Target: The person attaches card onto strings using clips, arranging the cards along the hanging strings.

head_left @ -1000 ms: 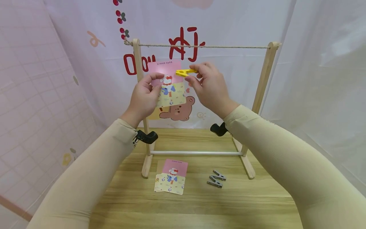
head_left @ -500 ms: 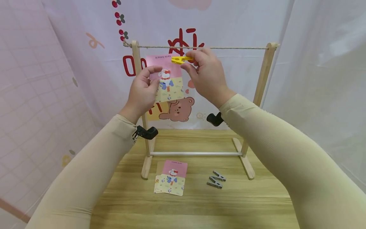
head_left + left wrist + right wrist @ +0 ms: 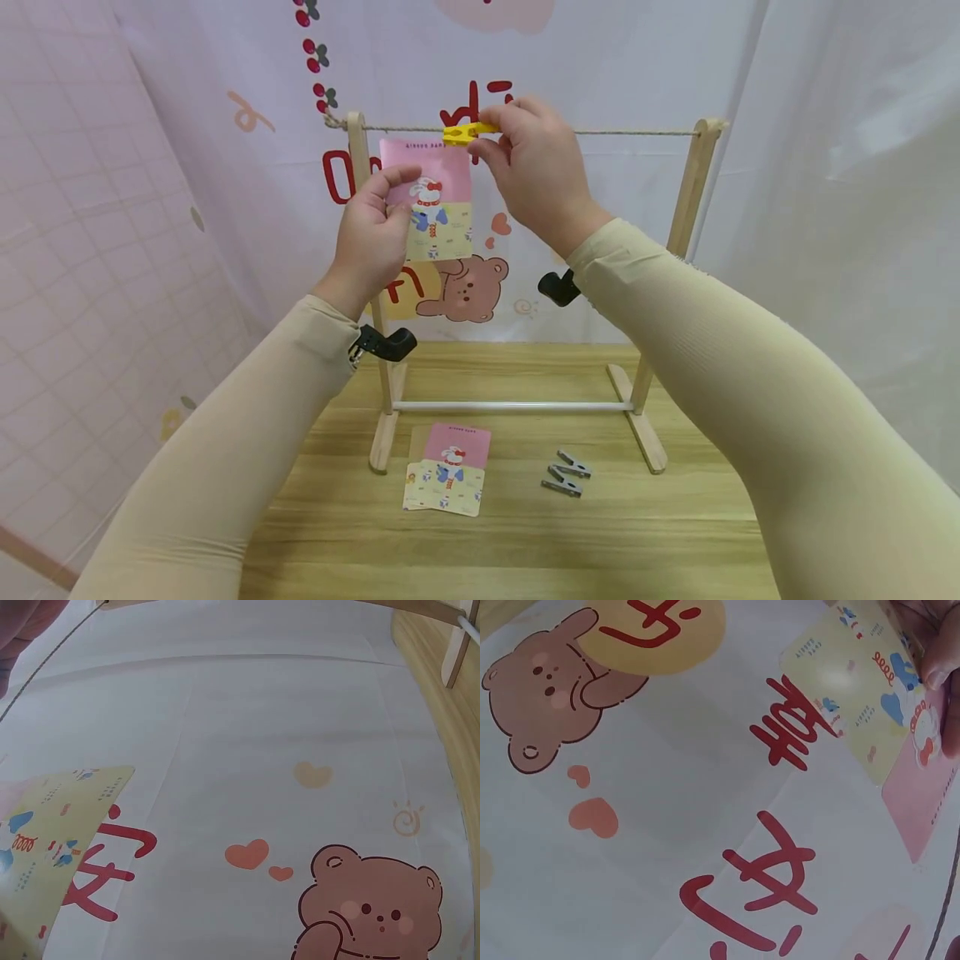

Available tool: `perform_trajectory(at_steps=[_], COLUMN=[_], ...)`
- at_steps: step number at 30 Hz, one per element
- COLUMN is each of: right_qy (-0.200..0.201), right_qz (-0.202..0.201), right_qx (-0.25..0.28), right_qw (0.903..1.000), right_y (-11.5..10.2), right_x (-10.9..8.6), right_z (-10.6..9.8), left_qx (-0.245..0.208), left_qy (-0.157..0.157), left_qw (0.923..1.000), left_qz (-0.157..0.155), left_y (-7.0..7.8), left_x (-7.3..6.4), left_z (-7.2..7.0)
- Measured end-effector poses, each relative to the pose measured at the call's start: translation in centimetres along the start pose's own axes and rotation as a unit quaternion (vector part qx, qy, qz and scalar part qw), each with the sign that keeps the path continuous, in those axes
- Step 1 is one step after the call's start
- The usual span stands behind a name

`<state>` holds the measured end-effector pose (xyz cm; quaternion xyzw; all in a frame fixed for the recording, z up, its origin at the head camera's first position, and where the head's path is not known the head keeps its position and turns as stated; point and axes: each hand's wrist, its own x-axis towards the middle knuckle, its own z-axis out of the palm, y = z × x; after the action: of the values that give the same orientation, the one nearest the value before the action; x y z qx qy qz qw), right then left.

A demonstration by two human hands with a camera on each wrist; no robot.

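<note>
My left hand [image 3: 375,229] pinches a pink and yellow rabbit card [image 3: 450,229] by its left side, just under the rope [image 3: 637,132] of a wooden stand. The card's lower part also shows in the left wrist view, as a yellow printed sheet [image 3: 67,817]. Between thumb and fingers, my right hand [image 3: 536,158] pinches the handle end of a yellow clothespin [image 3: 459,135]. Its tip lies over the card's top right edge, level with the rope. Whether it grips card or rope I cannot tell. In the right wrist view, left-hand fingers [image 3: 939,660] hold the card.
On the wooden table [image 3: 525,558] lie a small stack of similar cards [image 3: 450,479] and several grey clothespins [image 3: 566,475]. The stand's posts [image 3: 686,200] rise on both sides, joined low down by a white bar [image 3: 517,407]. A printed cloth [image 3: 615,67] hangs behind.
Both hands have risen toward the rope, the right one further and slightly left. The yellow clothespin has gone from the card's upper right side up to its top edge at the rope.
</note>
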<state>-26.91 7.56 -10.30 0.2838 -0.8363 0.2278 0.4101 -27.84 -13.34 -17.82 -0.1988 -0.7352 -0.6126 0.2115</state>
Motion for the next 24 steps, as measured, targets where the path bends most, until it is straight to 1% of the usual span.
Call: perform_trajectory(at_steps=[9, 15, 18, 21, 24], right_qy=[-0.021, -0.046, -0.055, -0.055, -0.053], right_qz=[0.009, 0.013, 0.005, -0.009, -0.018], right_qx=[-0.027, -0.046, -0.060, -0.066, -0.069], right_qw=[0.9994, 0.9978, 0.9967, 0.9962, 0.9961], right_y=[-0.5, -1.0, -1.0, -0.8, -0.8], right_x=[1.4, 2.0, 2.2, 2.4, 2.6], right_z=[-0.2, 0.0, 0.0, 0.1, 0.2], left_qx=[0.003, 0.008, 0.017, 0.024, 0.017], left_qy=[0.013, 0.022, 0.030, 0.038, 0.043], left_qw=[0.9999, 0.9997, 0.9994, 0.9990, 0.9989], left_qz=[0.001, 0.001, 0.004, 0.006, 0.005], left_y=[0.2, 0.4, 0.5, 0.5, 0.5], left_x=[0.1, 0.2, 0.2, 0.3, 0.3], left_z=[0.1, 0.4, 0.6, 0.7, 0.8])
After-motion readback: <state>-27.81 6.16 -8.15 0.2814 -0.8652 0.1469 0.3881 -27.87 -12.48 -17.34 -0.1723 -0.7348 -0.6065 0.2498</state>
